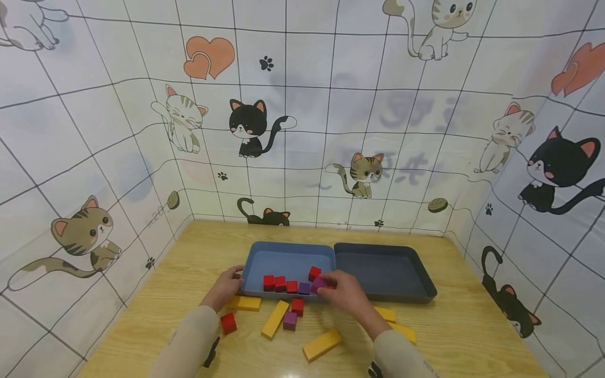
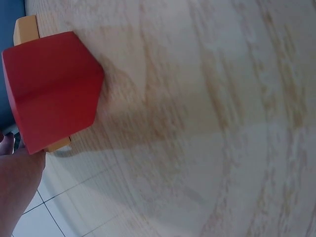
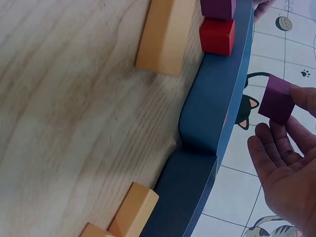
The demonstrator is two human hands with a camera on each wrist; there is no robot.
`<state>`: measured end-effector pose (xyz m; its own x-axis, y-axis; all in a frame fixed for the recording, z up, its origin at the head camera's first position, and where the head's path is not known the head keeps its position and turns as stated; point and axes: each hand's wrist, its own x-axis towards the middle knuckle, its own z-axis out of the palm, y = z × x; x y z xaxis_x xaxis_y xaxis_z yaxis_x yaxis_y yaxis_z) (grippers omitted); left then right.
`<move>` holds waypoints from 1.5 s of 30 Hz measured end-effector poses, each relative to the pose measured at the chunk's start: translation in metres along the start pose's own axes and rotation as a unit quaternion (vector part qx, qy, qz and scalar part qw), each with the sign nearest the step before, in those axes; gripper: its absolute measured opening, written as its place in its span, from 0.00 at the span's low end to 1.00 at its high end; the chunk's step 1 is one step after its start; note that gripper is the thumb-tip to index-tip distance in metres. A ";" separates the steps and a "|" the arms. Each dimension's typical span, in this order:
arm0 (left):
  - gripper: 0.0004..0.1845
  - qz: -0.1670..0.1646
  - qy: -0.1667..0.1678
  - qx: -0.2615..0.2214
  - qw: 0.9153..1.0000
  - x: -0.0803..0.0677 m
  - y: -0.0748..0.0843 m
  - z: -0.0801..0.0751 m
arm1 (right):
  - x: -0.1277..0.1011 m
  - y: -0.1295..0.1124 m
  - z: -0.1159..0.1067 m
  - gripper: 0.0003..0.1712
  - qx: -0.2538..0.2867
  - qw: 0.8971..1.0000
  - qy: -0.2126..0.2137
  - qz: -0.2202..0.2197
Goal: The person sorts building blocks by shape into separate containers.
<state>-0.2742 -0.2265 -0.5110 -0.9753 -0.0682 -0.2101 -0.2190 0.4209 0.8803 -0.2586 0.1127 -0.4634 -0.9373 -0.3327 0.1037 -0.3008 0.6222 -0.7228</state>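
Purple cube (image 1: 317, 284) sits pinched in the right hand's (image 1: 347, 295) fingertips over the near edge of the light blue tray (image 1: 283, 257), right of a row of red cubes (image 1: 280, 283). The left hand (image 1: 226, 286) grips the tray's near-left corner. Yellow bars (image 1: 274, 319) lie on the counter (image 1: 472, 325).
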 end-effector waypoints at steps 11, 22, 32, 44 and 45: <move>0.25 -0.002 0.003 0.001 1.000 0.000 -0.002 -0.002 | 0.014 0.006 -0.009 0.20 0.026 0.999 0.023 0.036; 0.25 0.002 0.010 -0.006 1.000 -0.003 0.000 0.000 | 0.033 0.016 -0.013 0.20 -0.002 0.997 0.052 0.049; 0.24 0.005 0.012 -0.007 1.000 -0.006 0.006 0.001 | 0.042 0.023 -0.013 0.20 -0.023 0.996 0.056 0.063; 0.24 0.003 0.015 0.000 1.000 -0.002 0.002 0.002 | 0.047 0.029 -0.008 0.21 -0.059 0.996 0.039 0.048; 0.24 0.004 0.015 0.000 1.000 -0.002 0.002 0.003 | 0.047 0.029 -0.007 0.22 -0.064 0.996 0.035 0.047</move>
<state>-0.2727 -0.2232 -0.5101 -0.9773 -0.0912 -0.1911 -0.2117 0.4219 0.8816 -0.3129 0.1204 -0.4744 -0.9711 -0.2207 0.0904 -0.2266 0.7350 -0.6391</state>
